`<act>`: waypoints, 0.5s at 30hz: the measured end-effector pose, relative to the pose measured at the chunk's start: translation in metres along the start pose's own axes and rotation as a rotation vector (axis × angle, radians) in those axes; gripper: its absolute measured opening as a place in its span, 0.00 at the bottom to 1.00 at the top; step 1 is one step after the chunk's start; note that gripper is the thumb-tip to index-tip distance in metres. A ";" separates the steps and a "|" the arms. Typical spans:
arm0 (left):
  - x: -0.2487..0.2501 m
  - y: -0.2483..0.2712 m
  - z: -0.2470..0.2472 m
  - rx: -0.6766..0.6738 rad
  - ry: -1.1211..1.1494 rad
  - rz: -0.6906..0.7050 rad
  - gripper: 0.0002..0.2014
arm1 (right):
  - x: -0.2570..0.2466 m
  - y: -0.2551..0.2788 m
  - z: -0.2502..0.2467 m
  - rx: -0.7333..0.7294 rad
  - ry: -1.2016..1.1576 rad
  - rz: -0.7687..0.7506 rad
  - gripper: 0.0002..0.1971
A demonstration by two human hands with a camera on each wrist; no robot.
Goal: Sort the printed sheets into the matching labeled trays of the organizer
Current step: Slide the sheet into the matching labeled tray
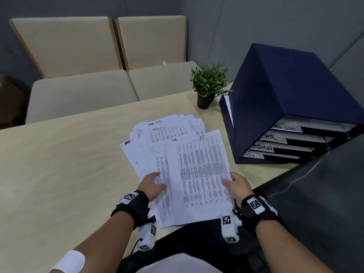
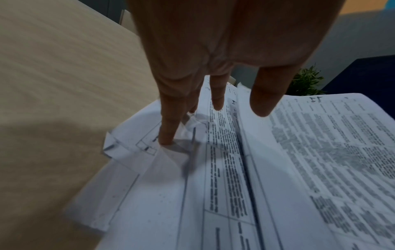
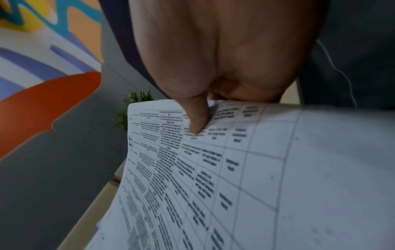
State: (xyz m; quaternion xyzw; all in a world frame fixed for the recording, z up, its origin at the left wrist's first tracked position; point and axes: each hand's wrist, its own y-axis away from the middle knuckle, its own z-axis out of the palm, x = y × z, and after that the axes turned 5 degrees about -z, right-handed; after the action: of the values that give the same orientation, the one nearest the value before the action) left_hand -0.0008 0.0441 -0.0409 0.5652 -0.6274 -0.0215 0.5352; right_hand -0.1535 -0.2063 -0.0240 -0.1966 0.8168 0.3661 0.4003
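Head view: sheets lay fanned at centre frame on the table, headings "TASK LIST" and "HR" legible on the far ones. My right hand pinched the top sheet, marked "IT", at its right edge, thumb on the print; right wrist view confirmed the thumb pressed onto the page, fingers hidden beneath. My left hand lay spread on the pile; left wrist view showed straight fingers, one tip pressing a crumpled corner.

Organizer stood at right of frame, trays labelled TASK LIST, HR, ADMIN, IT from top to bottom. Whether any tray already held sheets: could not tell.

Judgement: sorting was early. Most of the pile remained unsorted on the table. The IT sheet was held but not yet filed; the bottom tray would be its place.

Plant stood between pile and organizer, upper centre.
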 end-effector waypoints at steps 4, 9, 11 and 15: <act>0.016 0.007 -0.002 0.009 -0.067 0.036 0.32 | -0.007 0.008 -0.013 -0.010 -0.151 0.019 0.08; 0.060 0.020 -0.004 0.065 0.079 0.158 0.30 | -0.021 0.019 -0.030 -0.084 -0.339 0.000 0.11; 0.079 0.025 0.000 0.021 0.290 0.193 0.23 | -0.021 0.024 -0.040 -0.107 -0.394 -0.018 0.12; 0.103 0.030 0.013 -0.003 0.396 0.261 0.12 | -0.018 0.030 -0.065 -0.151 -0.435 -0.032 0.13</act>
State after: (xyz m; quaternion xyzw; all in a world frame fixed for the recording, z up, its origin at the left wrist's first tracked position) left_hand -0.0085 -0.0285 0.0390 0.4717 -0.5779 0.1584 0.6469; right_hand -0.1939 -0.2350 0.0302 -0.1552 0.6784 0.4535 0.5567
